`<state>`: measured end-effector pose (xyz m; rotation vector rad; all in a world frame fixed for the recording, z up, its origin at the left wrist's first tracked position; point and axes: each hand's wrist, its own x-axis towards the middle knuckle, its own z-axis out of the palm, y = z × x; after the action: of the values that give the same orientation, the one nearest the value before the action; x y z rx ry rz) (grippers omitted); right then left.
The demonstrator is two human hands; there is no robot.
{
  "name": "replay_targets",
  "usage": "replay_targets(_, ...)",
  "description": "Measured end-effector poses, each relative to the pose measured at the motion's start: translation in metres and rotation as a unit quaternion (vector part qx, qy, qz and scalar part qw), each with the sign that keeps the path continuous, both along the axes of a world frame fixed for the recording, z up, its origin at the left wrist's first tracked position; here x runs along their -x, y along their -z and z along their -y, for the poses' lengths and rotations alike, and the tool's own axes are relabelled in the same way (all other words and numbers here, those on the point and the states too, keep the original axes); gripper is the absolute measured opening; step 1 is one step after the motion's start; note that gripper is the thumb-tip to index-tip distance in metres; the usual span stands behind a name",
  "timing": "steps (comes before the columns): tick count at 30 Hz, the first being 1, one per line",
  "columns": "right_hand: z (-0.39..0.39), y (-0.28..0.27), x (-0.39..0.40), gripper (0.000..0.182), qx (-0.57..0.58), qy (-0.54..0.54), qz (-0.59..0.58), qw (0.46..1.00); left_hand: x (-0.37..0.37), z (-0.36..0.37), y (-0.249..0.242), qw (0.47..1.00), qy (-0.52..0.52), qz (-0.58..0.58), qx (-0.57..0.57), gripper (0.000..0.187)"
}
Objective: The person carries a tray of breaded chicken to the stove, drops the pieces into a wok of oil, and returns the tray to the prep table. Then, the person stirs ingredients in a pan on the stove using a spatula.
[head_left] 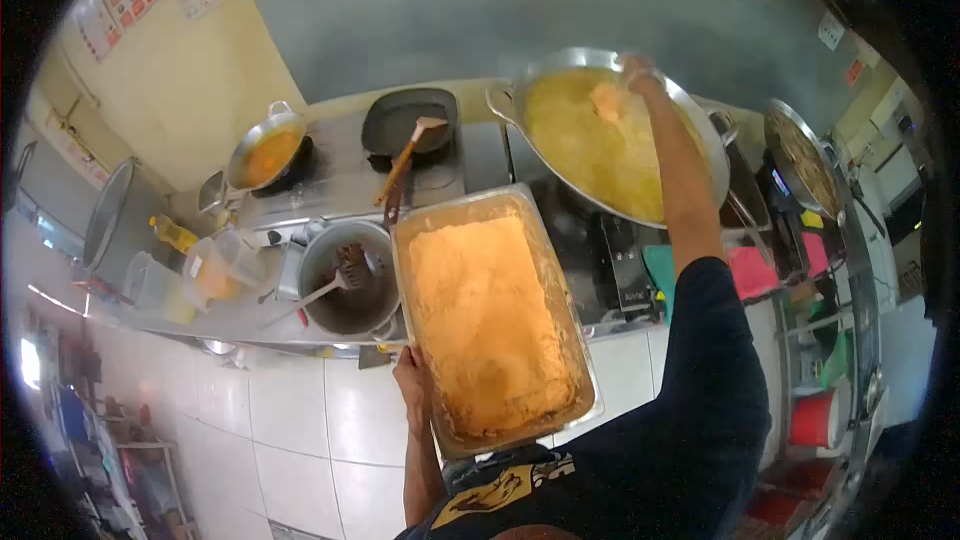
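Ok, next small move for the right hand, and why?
Probably lower the orange piece gently into the liquid and let go: the right hand is over the wok with the piece beside it, though its grip is too blurred to confirm. The left hand holds the tray.

A kitchen, by its wide metal wok (572, 57), square black pan (393, 122), deep pot (325, 248) and crowded counter (222, 310).

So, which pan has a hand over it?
The big silver pan of yellow liquid, under the right hand. The dark square pan, small orange-filled pan and far-right pan have none above them.
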<state>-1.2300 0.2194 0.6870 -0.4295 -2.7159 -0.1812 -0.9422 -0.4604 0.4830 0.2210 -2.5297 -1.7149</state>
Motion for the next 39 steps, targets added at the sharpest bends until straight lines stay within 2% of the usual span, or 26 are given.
replay_targets(1, 0.042, -0.046, -0.023, 0.028, -0.124, -0.001, -0.001, 0.992, 0.000, -0.003, -0.001, 1.000, -0.003, 0.014, -0.022, 0.038)
replay_targets(2, 0.139, -0.140, -0.068, 0.036, -0.058, 0.083, 0.220, 0.970, -0.007, 0.002, -0.001, 0.999, 0.020, -0.005, 0.042, 0.037)
replay_targets(3, 0.114, -0.115, -0.063, 0.034, -0.044, 0.012, -0.045, 0.998, 0.004, 0.002, -0.003, 0.993, 0.036, -0.038, 0.103, 0.036)
replay_targets(4, 0.128, -0.120, -0.076, 0.034, -0.040, -0.018, -0.109, 0.993, 0.004, 0.001, -0.009, 0.996, 0.043, -0.027, 0.073, 0.033)
replay_targets(5, 0.160, -0.127, -0.100, 0.033, -0.016, -0.039, -0.124, 0.991, 0.008, 0.004, -0.006, 0.994, 0.065, 0.016, 0.081, 0.032)
replay_targets(6, 0.195, -0.124, -0.123, 0.033, 0.020, -0.063, -0.127, 0.990, 0.008, 0.003, -0.001, 0.998, 0.054, 0.012, 0.038, 0.033)
replay_targets(8, 0.257, -0.086, -0.166, 0.032, 0.089, -0.086, -0.063, 0.990, 0.010, 0.002, -0.013, 0.996, 0.069, 0.044, 0.036, 0.034)
replay_targets(11, 0.333, 0.031, -0.233, 0.031, 0.149, -0.020, 0.144, 0.978, 0.015, 0.008, 0.006, 0.994, 0.067, -0.002, 0.088, 0.038)
replay_targets(14, 0.395, 0.139, -0.297, 0.030, 0.209, 0.031, 0.363, 0.908, 0.019, 0.009, 0.005, 0.993, 0.072, -0.024, 0.087, 0.042)
replay_targets(16, 0.431, 0.150, -0.332, 0.059, 0.295, -0.006, 0.432, 0.852, 0.019, 0.006, 0.005, 0.994, 0.071, -0.031, 0.073, 0.043)
replay_targets(17, 0.449, 0.182, -0.349, 0.063, 0.220, 0.024, 0.392, 0.893, 0.018, 0.004, 0.006, 0.993, 0.053, -0.043, 0.100, 0.039)
replay_targets(19, 0.473, 0.211, -0.352, 0.067, 0.138, 0.052, 0.347, 0.926, 0.019, -0.001, 0.001, 0.990, 0.031, -0.057, 0.123, 0.037)
replay_targets(21, 0.481, 0.221, -0.348, 0.068, 0.051, -0.071, 0.453, 0.887, 0.017, -0.003, -0.007, 0.992, 0.004, -0.083, 0.097, 0.037)
replay_targets(22, 0.478, 0.228, -0.349, 0.068, 0.053, -0.069, 0.457, 0.885, 0.014, 0.000, -0.006, 0.992, 0.007, -0.078, 0.098, 0.037)
replay_targets(23, 0.472, 0.230, -0.344, 0.066, 0.135, -0.076, 0.493, 0.856, 0.018, 0.002, -0.004, 0.992, 0.019, -0.067, 0.106, 0.037)
replay_targets(25, 0.464, 0.227, -0.343, 0.064, 0.209, -0.084, 0.524, 0.821, 0.022, 0.001, -0.003, 0.992, 0.026, -0.058, 0.110, 0.037)
replay_targets(28, 0.458, 0.207, -0.344, 0.061, 0.307, -0.118, 0.442, 0.834, 0.022, 0.002, -0.002, 0.991, 0.014, -0.091, 0.092, 0.038)
replay_targets(30, 0.447, 0.194, -0.340, 0.073, 0.325, -0.094, 0.448, 0.827, 0.022, 0.003, -0.004, 0.993, 0.019, -0.062, 0.101, 0.037)
replay_targets(31, 0.449, 0.209, -0.345, 0.073, 0.323, -0.096, 0.449, 0.828, 0.022, 0.004, -0.004, 0.993, 0.016, -0.062, 0.100, 0.037)
replay_targets(33, 0.454, 0.256, -0.363, 0.080, 0.322, 0.019, 0.317, 0.892, 0.022, 0.005, -0.003, 0.991, 0.037, -0.077, 0.104, 0.036)
replay_targets(34, 0.461, 0.237, -0.360, 0.080, 0.320, 0.016, 0.317, 0.893, 0.024, 0.005, -0.002, 0.991, 0.034, -0.077, 0.103, 0.036)
replay_targets(36, 0.482, 0.178, -0.354, 0.086, 0.368, 0.021, 0.440, 0.819, 0.023, 0.005, 0.003, 0.996, 0.035, -0.033, 0.072, 0.038)
replay_targets(38, 0.459, 0.209, -0.364, 0.079, 0.415, -0.026, 0.408, 0.813, 0.024, 0.006, 0.000, 0.994, 0.036, -0.053, 0.087, 0.037)
replay_targets(39, 0.438, 0.244, -0.368, 0.075, 0.455, -0.059, 0.352, 0.816, 0.024, 0.005, -0.001, 0.991, 0.039, -0.074, 0.101, 0.037)
